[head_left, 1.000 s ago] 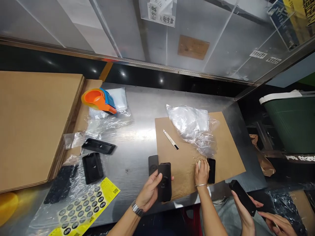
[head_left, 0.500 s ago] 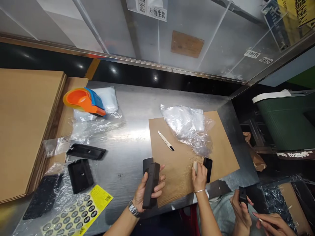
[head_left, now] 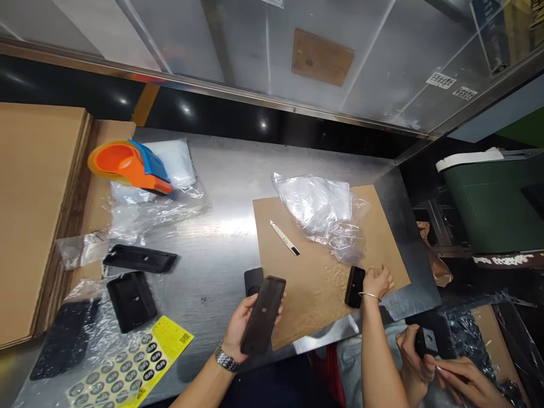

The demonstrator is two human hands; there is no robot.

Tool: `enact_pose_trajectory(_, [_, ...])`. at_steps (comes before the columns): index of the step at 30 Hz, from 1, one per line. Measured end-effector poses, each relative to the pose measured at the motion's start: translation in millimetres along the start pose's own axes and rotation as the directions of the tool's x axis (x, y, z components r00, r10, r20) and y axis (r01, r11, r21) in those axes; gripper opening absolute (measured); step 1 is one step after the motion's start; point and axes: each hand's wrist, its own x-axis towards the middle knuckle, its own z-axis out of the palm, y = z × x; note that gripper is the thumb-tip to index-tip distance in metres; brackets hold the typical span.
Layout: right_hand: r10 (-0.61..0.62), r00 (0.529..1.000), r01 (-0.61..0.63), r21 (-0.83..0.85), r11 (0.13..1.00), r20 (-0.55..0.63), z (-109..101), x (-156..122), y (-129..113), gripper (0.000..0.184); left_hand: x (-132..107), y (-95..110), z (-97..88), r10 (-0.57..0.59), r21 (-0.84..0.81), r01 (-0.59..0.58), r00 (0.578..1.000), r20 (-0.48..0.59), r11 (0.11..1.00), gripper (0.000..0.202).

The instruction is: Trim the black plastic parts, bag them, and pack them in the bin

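Across the metal surface (head_left: pixel 229 156) lies cardboard (head_left: pixel 306 283); left, a sticker sheet (head_left: pixel 175 334), cut off, its lettering blurred. Fingers of the left hand (head_left: pixel 238 330) clamp a black case (head_left: pixel 264 320) by the cardboard's near edge. Those of the right hand (head_left: pixel 376 282) curl beside a smaller case (head_left: pixel 354 287), whether gripping anything unclear. On a white tool (head_left: pixel 284 237), the mark is hard to read.

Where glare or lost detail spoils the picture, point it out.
Head view: bright glare on the metal table, left of the cardboard sheet; head view: white highlights on the clear plastic bag; head view: the black part in the left hand shows little surface detail.
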Motion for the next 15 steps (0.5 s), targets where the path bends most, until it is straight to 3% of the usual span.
enact_pose_trajectory(2, [-0.088, 0.992, 0.079, 0.096, 0.992, 0.096, 1.5, -8.7, -37.9, 0.039, -2.9, 6.2, 6.1, 0.079, -0.001, -0.080, 0.991, -0.103, 0.997, 0.031])
enact_pose_trajectory(4, [-0.279, 0.925, 0.216, 0.247, 0.945, 0.259, 10.4, -21.1, -81.4, 0.037, -4.8, 12.2, 11.6, 0.143, -0.025, -0.148, 0.979, -0.146, 0.989, 0.031])
enact_pose_trajectory(7, [-0.450, 0.821, 0.323, 0.364, 0.873, 0.351, 36.8, -39.5, -143.4, 0.031, -6.8, 19.6, 18.1, 0.209, -0.069, -0.224, 0.961, -0.180, 0.972, 0.032])
enact_pose_trajectory(9, [-0.490, 0.784, 0.346, 0.387, 0.855, 0.381, 58.4, -47.2, -175.8, 0.029, -8.9, 23.2, 21.9, 0.231, -0.081, -0.250, 0.954, -0.191, 0.965, 0.034])
enact_pose_trajectory(11, [-0.477, 0.778, 0.333, 0.375, 0.865, 0.409, 78.3, -50.4, -198.6, 0.029, -11.7, 25.7, 25.6, 0.246, -0.088, -0.266, 0.950, -0.191, 0.960, 0.036])
enact_pose_trajectory(15, [-0.400, 0.785, 0.264, 0.330, 0.907, 0.473, 102.7, -49.7, -216.0, 0.023, -18.0, 28.5, 30.6, 0.323, -0.121, -0.347, 0.929, -0.178, 0.930, 0.035])
